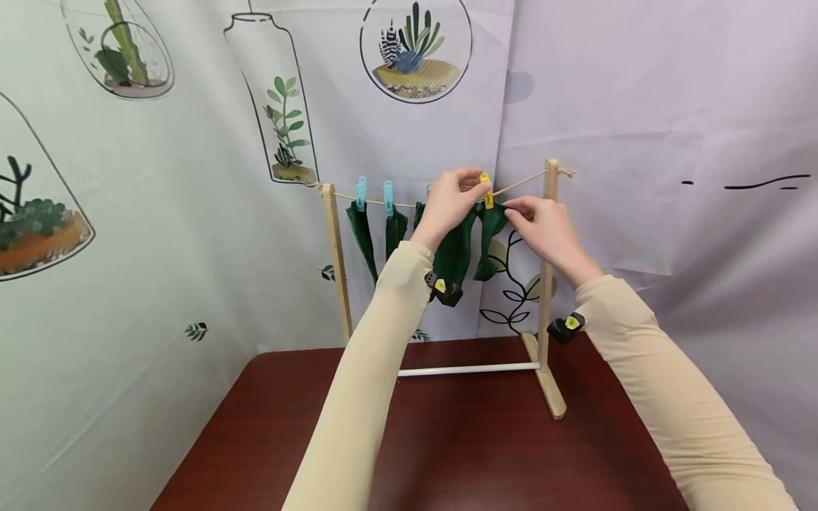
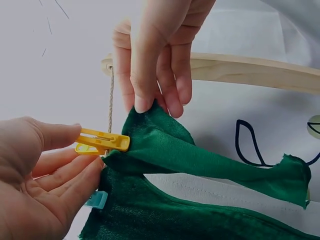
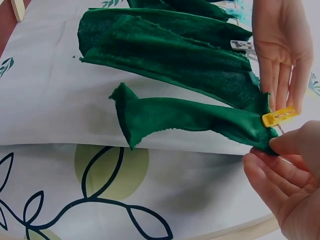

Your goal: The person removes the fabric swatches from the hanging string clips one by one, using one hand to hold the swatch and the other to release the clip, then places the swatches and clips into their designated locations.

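Observation:
A yellow clothespin point(image 2: 105, 140) clips a narrow strip of green cloth point(image 3: 190, 114) to the rope. My left hand point(image 1: 449, 201) pinches this clothespin, thumb on one arm and fingers behind the other. At the right, my right hand point(image 1: 543, 226) pinches the strip's upper corner between thumb and fingertips, close beside the clothespin. The strip's ragged lower end hangs free. To its left a wider green cloth piece point(image 1: 454, 252) hangs from the same rope, partly behind my left hand and wrist.
Two light-blue clothespins point(image 1: 388, 198) hold more green pieces point(image 1: 361, 238) farther left. The rope point(image 1: 520, 182) spans two wooden posts point(image 1: 551, 177), joined low by a white rod point(image 1: 469, 370). The rack stands on a dark red table point(image 1: 486, 440) before a printed curtain point(image 1: 607, 85).

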{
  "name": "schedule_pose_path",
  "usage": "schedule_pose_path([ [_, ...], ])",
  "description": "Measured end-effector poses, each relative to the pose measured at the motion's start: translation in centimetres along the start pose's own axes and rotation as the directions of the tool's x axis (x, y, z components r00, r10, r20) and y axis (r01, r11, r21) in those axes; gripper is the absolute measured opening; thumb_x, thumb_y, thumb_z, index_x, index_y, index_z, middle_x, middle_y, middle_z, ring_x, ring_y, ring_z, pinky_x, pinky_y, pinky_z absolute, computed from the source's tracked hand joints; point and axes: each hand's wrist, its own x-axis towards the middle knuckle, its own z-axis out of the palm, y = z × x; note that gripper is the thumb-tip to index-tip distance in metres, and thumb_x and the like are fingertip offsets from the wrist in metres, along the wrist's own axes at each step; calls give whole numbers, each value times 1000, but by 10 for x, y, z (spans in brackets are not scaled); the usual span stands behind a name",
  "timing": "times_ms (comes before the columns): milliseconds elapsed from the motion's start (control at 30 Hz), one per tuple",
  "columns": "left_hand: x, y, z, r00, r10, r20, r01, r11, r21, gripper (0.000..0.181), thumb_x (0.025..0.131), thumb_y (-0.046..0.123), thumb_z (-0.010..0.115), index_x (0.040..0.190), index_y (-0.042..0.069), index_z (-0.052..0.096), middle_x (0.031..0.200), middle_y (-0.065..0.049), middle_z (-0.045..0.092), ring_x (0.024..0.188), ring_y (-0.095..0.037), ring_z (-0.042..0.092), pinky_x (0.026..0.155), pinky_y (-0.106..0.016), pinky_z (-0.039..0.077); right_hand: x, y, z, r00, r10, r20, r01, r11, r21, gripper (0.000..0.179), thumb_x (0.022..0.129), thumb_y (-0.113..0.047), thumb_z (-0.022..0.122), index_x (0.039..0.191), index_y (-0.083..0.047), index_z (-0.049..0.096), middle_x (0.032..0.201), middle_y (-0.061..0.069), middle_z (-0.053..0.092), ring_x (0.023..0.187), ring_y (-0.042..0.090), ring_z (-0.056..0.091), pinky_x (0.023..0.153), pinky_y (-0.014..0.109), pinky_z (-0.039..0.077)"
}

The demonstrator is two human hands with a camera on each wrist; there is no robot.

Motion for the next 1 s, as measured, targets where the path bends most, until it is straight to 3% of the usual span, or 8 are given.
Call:
schedule_pose_path([
  [300,-3,0,2,996,53,-75,-54,999,-9,28,98,24,69,119,5,71,114,-6,72,104,-16,68,84,-24,54,1,-4,-2,1000,0,-6,0,1000,20,30,104,-19,57,125,-1,69,114,19,72,99,35,69,81,51,53],
  [567,-6,2,7,981,126,-149,-132,991,-33,15,96,19,71,102,5,74,96,-4,73,87,-14,68,75,-23,53,1,-5,-4,1000,-11,-21,11,1000,13,29,103,-18,58,123,-2,71,110,18,73,94,32,70,78,48,54],
  [867,-8,7,4,971,141,-194,-156,986,-65,12,94,17,74,99,6,75,94,-3,74,85,-12,68,75,-22,52,0,-7,-5,1000,-23,-20,23,1000,4,27,102,-17,59,121,-1,72,108,18,74,92,32,70,75,43,53],
  [1000,-8,13,0,956,173,-235,-206,971,-121,13,95,15,72,101,4,74,97,-5,74,88,-12,68,77,-21,53,-2,-7,-6,999,-24,-24,24,1000,8,27,102,-17,59,119,-1,72,107,18,74,91,32,70,73,38,51],
])
